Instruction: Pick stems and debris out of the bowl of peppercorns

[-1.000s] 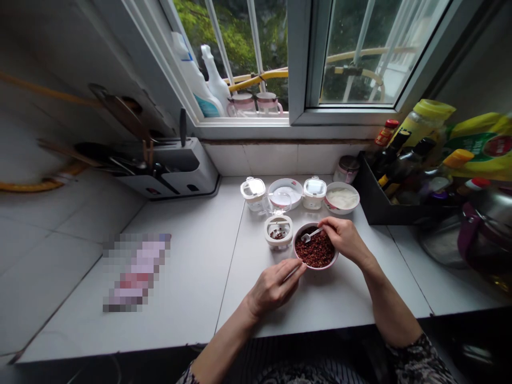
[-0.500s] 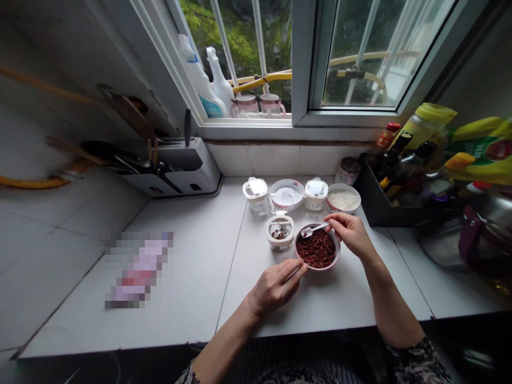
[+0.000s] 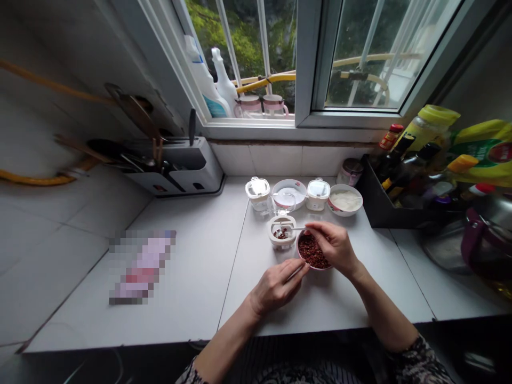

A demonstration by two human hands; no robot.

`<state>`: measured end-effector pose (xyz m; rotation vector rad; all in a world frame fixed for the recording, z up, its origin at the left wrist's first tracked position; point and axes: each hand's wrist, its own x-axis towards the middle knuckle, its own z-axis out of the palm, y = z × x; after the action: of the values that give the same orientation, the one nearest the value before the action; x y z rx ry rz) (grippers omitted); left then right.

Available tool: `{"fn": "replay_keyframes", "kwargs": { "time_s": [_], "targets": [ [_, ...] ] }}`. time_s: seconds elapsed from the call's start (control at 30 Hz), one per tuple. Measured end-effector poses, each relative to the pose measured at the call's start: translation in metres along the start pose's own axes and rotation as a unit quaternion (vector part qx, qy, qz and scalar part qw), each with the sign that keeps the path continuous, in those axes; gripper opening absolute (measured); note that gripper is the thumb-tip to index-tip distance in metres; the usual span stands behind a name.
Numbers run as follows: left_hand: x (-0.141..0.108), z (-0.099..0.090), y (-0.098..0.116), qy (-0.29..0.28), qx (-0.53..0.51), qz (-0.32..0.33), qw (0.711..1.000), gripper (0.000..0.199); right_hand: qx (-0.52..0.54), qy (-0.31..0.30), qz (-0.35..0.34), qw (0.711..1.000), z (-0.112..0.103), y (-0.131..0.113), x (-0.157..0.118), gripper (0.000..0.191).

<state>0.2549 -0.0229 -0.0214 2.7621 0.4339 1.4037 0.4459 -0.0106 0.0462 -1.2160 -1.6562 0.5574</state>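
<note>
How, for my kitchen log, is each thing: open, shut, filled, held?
Front jar: lid open, dark bits inside
Spoon: in right grip, at jar's mouth
Front bowl: reddish bits inside, left grip on rim
Left back jar: shut
Right back jar: shut
Left back bowl: white contents
Right back bowl: pale contents
Window: left side seemingly open
Utensil rack: filled
Bottle box: filled

The spoon [image 3: 296,229] is white, the bowl [image 3: 318,268] pink-rimmed, its flakes [image 3: 314,253] dark red. The open jar [image 3: 282,245] and tabletop [image 3: 192,272] are white, the utensil holder [image 3: 204,168] grey. A mottled black-and-pale pattern covers the sleeves [image 3: 424,360].
</note>
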Motion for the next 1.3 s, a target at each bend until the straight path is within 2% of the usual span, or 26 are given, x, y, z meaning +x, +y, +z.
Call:
{"fn": "replay_keyframes", "kwargs": {
  "time_s": [0.1, 0.2, 0.37, 0.43, 0.5, 0.6, 0.67, 0.83, 1.3],
  "targets": [
    [-0.001, 0.001, 0.0, 0.0, 0.003, 0.001, 1.0, 0.038, -0.097, -0.058, -0.121, 0.986, 0.001, 0.001, -0.002, 0.027],
    [0.0, 0.0, 0.0, -0.002, -0.001, -0.004, 1.0, 0.039, -0.138, -0.055, -0.153, 0.977, -0.006, 0.003, -0.001, 0.029],
    [0.0, -0.002, 0.001, -0.011, -0.005, -0.01, 1.0, 0.037, -0.112, 0.022, -0.077, 0.991, -0.03, 0.004, 0.003, 0.023],
    [0.001, -0.003, 0.002, -0.018, -0.003, -0.014, 1.0, 0.036, -0.113, 0.009, -0.041, 0.993, -0.039, 0.006, 0.005, 0.021],
    [0.002, -0.004, 0.002, -0.02, 0.0, -0.014, 1.0, 0.036, -0.128, -0.032, -0.016, 0.991, -0.045, 0.008, 0.006, 0.021],
    [0.003, -0.005, 0.002, -0.021, 0.003, -0.012, 1.0, 0.036, -0.148, -0.09, 0.014, 0.985, -0.044, 0.01, 0.005, 0.022],
    [0.003, -0.005, 0.002, -0.023, 0.002, -0.012, 1.0, 0.035, -0.146, -0.107, 0.027, 0.983, -0.039, 0.011, 0.004, 0.023],
    [0.002, -0.004, 0.002, -0.026, 0.0, -0.014, 1.0, 0.035, -0.119, -0.116, 0.057, 0.984, -0.03, 0.011, 0.003, 0.024],
    [0.001, -0.004, 0.002, -0.028, 0.0, -0.011, 1.0, 0.034, -0.087, -0.132, 0.103, 0.982, -0.039, 0.011, 0.005, 0.023]
  ]
}}
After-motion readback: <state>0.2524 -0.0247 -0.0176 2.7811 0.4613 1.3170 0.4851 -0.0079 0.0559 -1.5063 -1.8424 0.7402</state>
